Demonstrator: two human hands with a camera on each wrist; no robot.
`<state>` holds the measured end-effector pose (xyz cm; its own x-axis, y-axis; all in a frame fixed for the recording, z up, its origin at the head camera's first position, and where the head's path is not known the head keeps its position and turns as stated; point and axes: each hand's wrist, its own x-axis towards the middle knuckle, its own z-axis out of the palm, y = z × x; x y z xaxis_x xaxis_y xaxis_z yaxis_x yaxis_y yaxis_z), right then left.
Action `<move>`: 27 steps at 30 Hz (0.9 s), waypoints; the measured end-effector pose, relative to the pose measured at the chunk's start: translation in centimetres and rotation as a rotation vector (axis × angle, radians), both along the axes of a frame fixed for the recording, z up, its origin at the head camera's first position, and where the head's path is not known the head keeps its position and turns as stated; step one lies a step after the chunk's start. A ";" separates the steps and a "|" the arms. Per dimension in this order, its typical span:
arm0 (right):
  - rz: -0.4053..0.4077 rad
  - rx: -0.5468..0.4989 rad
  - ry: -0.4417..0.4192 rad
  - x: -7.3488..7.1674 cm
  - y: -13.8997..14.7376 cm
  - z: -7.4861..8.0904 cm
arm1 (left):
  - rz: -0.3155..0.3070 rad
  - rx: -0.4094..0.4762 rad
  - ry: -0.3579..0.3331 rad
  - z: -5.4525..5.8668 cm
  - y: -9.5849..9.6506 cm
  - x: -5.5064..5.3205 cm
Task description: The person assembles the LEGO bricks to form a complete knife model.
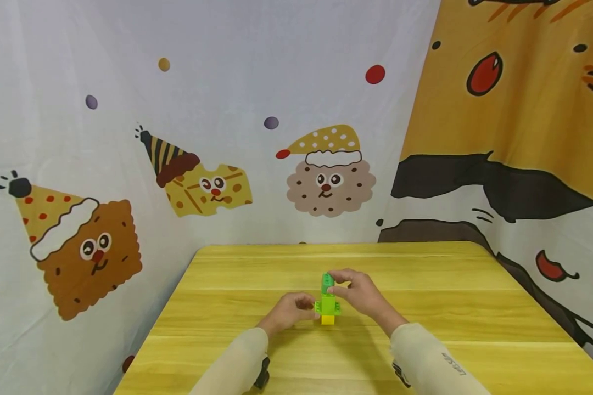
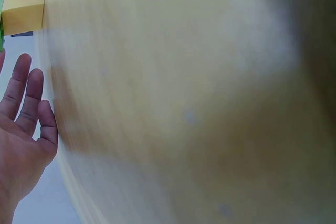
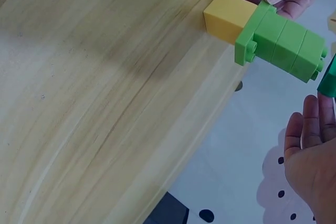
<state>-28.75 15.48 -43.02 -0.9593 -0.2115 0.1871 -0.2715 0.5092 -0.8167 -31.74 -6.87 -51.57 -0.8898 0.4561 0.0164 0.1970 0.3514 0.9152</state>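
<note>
A small stack of toy building bricks stands upright on the table. Its base is a yellow brick [image 1: 328,320], also seen in the right wrist view as a yellow block [image 3: 228,17]. Above it lies a light green plate [image 3: 244,51] wider than the base, topped by light green bricks [image 3: 289,45]. My left hand [image 1: 287,311] holds the plate's left end with thumb and index finger, the other fingers loose. At the top, my right hand [image 1: 359,292] pinches a dark green brick [image 1: 328,281]. In the right wrist view this brick is cut off and sits slightly apart from the studs.
The wooden table [image 1: 217,318] extends around the stack on all sides. Behind it hangs a white cloth [image 1: 227,66] printed with cartoon biscuits and cheese. The table's far edge runs close to this cloth.
</note>
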 end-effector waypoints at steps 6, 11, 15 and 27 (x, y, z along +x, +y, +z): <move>0.027 0.027 0.005 0.1 -0.1 -0.1 | -0.004 -0.001 -0.001 0.0 0.0 -0.1; 0.049 0.039 0.009 0.2 -0.1 -0.1 | -0.008 -0.001 0.000 -0.1 -0.1 -0.2; 0.045 0.042 0.009 0.1 -0.2 -0.3 | -0.011 0.003 -0.002 -0.1 -0.1 -0.2; 0.025 0.045 0.009 0.0 -0.2 -0.4 | -0.011 -0.001 0.005 -0.1 -0.1 -0.2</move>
